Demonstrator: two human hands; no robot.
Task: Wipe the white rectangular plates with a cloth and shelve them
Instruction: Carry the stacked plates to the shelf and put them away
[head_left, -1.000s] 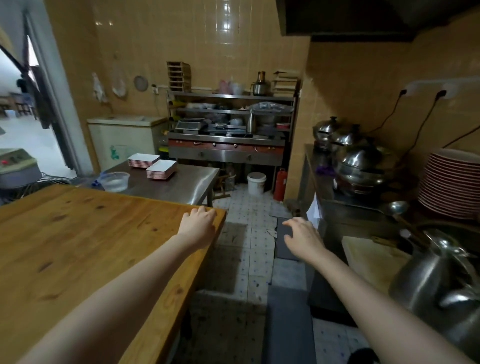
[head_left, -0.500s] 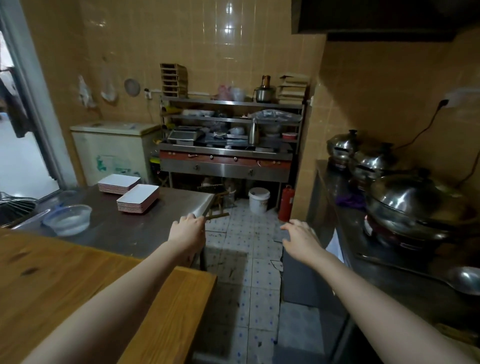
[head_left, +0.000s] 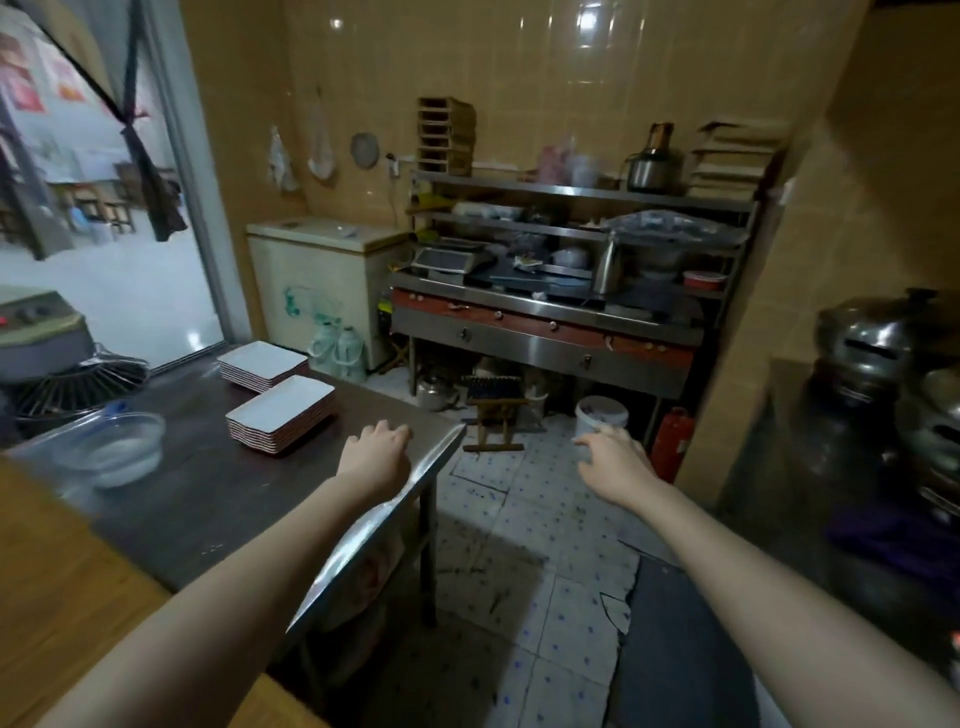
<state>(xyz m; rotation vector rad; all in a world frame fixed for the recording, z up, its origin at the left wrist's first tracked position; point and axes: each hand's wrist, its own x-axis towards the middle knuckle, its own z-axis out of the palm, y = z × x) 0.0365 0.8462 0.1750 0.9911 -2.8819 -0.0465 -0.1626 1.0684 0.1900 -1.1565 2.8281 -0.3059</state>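
The plates sit in 2 stacks at left-centre of the frame on the table (head_left: 208, 499): the near stack (head_left: 280, 413) and, just beyond it toward the upper left, the far stack (head_left: 262, 366), close together but apart. The near one shows roughly 7 red-edged rims, though blur keeps me from an exact count. My left hand (head_left: 376, 454) is over the table's right corner, fingers loosely curled, holding nothing; I cannot tell whether it touches the steel. My right hand (head_left: 613, 462) hangs over the floor at centre-right, fingers relaxed and also empty. I judge this to be the approach. With no cloth in either hand, I'd fetch 1 first; what looks like 1 purple rag (head_left: 893, 540) lies at the right edge. Then I'd lift 1 plate off the near stack rather than drag it. 1 clear bowl (head_left: 117, 447) stands at the left, and 1 rack (head_left: 571, 192) with 2 upper shelves fills the upper centre.
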